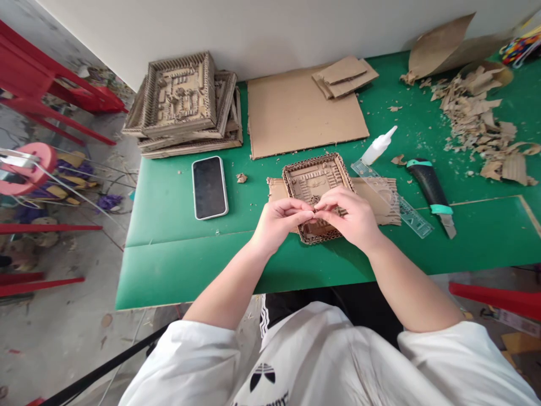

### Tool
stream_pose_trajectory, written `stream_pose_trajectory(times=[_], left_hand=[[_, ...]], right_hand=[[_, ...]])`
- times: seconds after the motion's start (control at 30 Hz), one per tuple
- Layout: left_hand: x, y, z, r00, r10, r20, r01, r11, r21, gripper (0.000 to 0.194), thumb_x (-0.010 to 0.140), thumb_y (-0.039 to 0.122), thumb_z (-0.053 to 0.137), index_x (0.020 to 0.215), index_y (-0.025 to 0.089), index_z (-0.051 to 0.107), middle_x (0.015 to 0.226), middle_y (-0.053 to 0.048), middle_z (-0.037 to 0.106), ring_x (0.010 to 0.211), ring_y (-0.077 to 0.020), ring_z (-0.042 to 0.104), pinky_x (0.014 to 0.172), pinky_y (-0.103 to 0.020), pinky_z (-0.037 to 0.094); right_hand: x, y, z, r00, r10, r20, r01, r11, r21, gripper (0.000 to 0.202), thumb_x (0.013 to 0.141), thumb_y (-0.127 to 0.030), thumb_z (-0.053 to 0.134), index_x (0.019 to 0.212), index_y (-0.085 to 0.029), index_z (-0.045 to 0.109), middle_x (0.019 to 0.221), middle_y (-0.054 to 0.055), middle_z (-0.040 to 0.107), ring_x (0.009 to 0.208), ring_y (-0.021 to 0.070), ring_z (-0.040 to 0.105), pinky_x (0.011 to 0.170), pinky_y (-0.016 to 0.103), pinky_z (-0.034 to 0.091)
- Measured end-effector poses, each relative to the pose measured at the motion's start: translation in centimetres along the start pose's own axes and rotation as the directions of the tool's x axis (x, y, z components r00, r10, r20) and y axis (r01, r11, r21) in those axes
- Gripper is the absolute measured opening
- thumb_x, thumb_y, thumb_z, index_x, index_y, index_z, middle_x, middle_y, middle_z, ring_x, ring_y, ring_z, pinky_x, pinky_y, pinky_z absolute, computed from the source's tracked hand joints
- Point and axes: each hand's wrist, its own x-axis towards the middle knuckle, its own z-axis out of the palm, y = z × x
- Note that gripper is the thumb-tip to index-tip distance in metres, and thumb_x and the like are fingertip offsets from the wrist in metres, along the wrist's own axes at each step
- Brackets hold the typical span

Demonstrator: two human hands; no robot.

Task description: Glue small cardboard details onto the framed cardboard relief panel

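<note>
Both hands meet over a small cardboard tray with a corrugated rim and raised cardboard strips inside. My left hand has thumb and forefinger pinched together at the tray's middle. Touching it from the other side, my right hand is pinched too. Whatever sits between the fingertips is too small to make out. Under the tray lies a flat piece of corrugated cardboard. A clear plastic ruler rests partly across it, and a white glue bottle lies at the ruler's upper end.
Right of the ruler lies a utility knife, blade exposed. Cardboard scraps cover the far right. A large cardboard sheet with smaller pieces lies at the back. Stacked cardboard trays stand back left, behind a phone.
</note>
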Motion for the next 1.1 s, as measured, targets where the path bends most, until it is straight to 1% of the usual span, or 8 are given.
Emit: stream_pose_trajectory(times=[0.13, 0.27, 0.5, 0.67, 0.8, 0.9, 1.0, 1.1], left_hand=[[-0.07, -0.04, -0.13, 1.0, 0.019, 0.02, -0.02, 0.999, 0.039, 0.02, 0.061, 0.032, 0.081, 0.069, 0.016, 0.071, 0.065, -0.002, 0.072, 0.062, -0.0138, 0.069, 0.058, -0.02, 0.053], [-0.13, -0.05, -0.29, 0.999, 0.035, 0.035, -0.038, 0.996, 0.075, 0.02, 0.062, 0.032, 0.081, 0.07, 0.016, 0.072, 0.065, -0.002, 0.072, 0.063, -0.0148, 0.069, 0.058, -0.021, 0.053], [-0.17, -0.13, -0.35, 0.999, 0.012, 0.038, -0.015, 0.996, 0.091, 0.022, 0.063, 0.035, 0.08, 0.071, 0.016, 0.072, 0.065, -0.003, 0.072, 0.062, -0.0145, 0.068, 0.054, -0.02, 0.052], [-0.11, -0.09, -0.29, 1.0, 0.001, 0.007, -0.002, 0.994, 0.108, 0.024, 0.062, 0.035, 0.081, 0.071, 0.015, 0.071, 0.063, -0.004, 0.072, 0.06, -0.0154, 0.068, 0.051, -0.021, 0.051], [-0.03, -0.08, -0.18, 1.0, 0.001, 0.003, -0.001, 0.997, 0.081, 0.026, 0.06, 0.035, 0.082, 0.07, 0.014, 0.071, 0.062, -0.003, 0.072, 0.061, -0.0154, 0.069, 0.054, -0.02, 0.053], [0.08, -0.15, -0.18, 1.0, 0.004, 0.021, -0.005, 1.0, 0.031, 0.025, 0.06, 0.033, 0.083, 0.071, 0.015, 0.07, 0.064, -0.003, 0.072, 0.062, -0.0158, 0.07, 0.06, -0.023, 0.056], [0.2, -0.23, -0.21, 1.0, 0.005, 0.016, -0.005, 1.0, -0.011, 0.024, 0.06, 0.031, 0.083, 0.072, 0.015, 0.07, 0.067, -0.003, 0.073, 0.064, -0.0161, 0.071, 0.066, -0.025, 0.058], [0.27, -0.23, -0.2, 1.0, 0.01, -0.007, -0.01, 0.999, -0.03, 0.026, 0.059, 0.031, 0.083, 0.072, 0.015, 0.069, 0.068, -0.002, 0.073, 0.064, -0.0161, 0.071, 0.067, -0.025, 0.058]], right_hand=[[-0.08, 0.12, 0.01, 1.0, -0.023, 0.004, 0.024, 1.0, -0.02, 0.002, 0.083, -0.02, 0.063, 0.082, -0.021, 0.061, 0.078, 0.001, 0.061, 0.07, 0.0111, 0.059, 0.058, 0.023, 0.053], [-0.17, 0.19, 0.01, 1.0, -0.017, 0.023, 0.018, 0.999, -0.028, 0.002, 0.084, -0.021, 0.061, 0.082, -0.021, 0.06, 0.078, 0.001, 0.061, 0.071, 0.0112, 0.058, 0.06, 0.024, 0.053], [-0.17, 0.06, 0.04, 1.0, -0.006, 0.028, 0.007, 0.998, -0.06, 0.005, 0.084, -0.022, 0.062, 0.079, -0.021, 0.059, 0.076, 0.001, 0.063, 0.067, 0.0115, 0.058, 0.059, 0.024, 0.05], [-0.14, 0.0, 0.09, 1.0, 0.006, 0.026, -0.004, 0.997, -0.079, 0.004, 0.085, -0.022, 0.059, 0.082, -0.022, 0.062, 0.079, 0.002, 0.066, 0.072, 0.0136, 0.061, 0.065, 0.027, 0.051], [-0.06, -0.02, 0.12, 1.0, -0.009, -0.002, 0.009, 0.998, -0.065, 0.006, 0.085, -0.019, 0.059, 0.081, -0.022, 0.062, 0.078, 0.001, 0.066, 0.072, 0.0131, 0.061, 0.066, 0.027, 0.051], [0.02, -0.08, 0.14, 1.0, -0.003, -0.01, 0.002, 0.998, -0.07, 0.006, 0.085, -0.019, 0.06, 0.08, -0.021, 0.062, 0.077, 0.001, 0.066, 0.072, 0.0126, 0.062, 0.065, 0.026, 0.051], [0.03, -0.11, 0.16, 1.0, 0.003, -0.026, -0.005, 0.997, -0.078, 0.007, 0.086, -0.019, 0.058, 0.083, -0.022, 0.064, 0.079, 0.001, 0.067, 0.074, 0.0131, 0.063, 0.067, 0.027, 0.053], [-0.02, -0.07, 0.12, 0.999, 0.019, -0.031, -0.021, 0.998, -0.059, 0.011, 0.088, -0.02, 0.055, 0.089, -0.023, 0.065, 0.083, 0.002, 0.068, 0.077, 0.0135, 0.064, 0.069, 0.028, 0.054]])
